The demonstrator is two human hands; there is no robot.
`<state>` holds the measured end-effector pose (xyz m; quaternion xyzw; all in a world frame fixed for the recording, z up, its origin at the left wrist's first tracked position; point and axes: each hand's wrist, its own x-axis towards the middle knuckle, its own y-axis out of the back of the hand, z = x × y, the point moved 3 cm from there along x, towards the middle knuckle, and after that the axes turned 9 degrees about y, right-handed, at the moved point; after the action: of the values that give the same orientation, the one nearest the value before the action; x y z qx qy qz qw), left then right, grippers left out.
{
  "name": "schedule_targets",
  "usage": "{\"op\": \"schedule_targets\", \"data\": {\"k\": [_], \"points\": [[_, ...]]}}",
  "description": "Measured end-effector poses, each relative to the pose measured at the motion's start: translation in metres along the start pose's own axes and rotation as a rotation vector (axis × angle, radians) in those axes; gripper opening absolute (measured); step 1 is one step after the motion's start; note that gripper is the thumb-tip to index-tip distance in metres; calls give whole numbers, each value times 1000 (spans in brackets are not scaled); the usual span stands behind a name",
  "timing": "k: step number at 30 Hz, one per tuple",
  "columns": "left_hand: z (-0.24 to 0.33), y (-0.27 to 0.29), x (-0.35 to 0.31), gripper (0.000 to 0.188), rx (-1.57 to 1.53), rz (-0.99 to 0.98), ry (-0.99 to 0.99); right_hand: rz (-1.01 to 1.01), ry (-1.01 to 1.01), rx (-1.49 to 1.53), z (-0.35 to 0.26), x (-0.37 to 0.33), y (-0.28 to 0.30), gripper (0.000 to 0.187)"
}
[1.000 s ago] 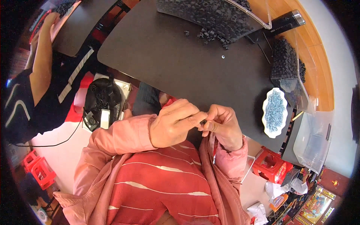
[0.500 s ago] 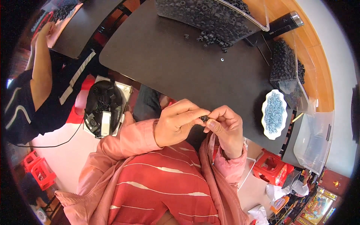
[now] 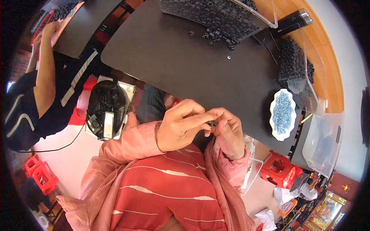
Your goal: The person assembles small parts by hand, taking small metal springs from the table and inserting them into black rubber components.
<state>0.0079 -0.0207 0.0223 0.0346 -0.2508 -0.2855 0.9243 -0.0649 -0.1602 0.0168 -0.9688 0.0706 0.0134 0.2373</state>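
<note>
You had a dark table (image 3: 162, 50) with a rounded corner before you, with an orange wooden panel (image 3: 329, 73) and a white wall (image 3: 348, 54) on your right. Red plastic stools (image 3: 287, 178) stood on the pale pinkish floor (image 3: 65, 154), and a second table (image 3: 86, 29) lay off to your left.

dark piece (image 3: 211, 123): partly hidden, detail too small | clear bin (image 3: 208, 19): cut at top
</note>
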Motion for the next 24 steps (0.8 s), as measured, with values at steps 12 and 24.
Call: {"op": "schedule_targets", "data": {"k": [12, 24], "points": [[16, 6, 5, 39, 93, -35, -83, -200, -40, 159, 11, -1, -5, 49], [14, 0, -3, 37, 103, 12, -111, -131, -75, 77, 5, -7, -15, 48]]}}
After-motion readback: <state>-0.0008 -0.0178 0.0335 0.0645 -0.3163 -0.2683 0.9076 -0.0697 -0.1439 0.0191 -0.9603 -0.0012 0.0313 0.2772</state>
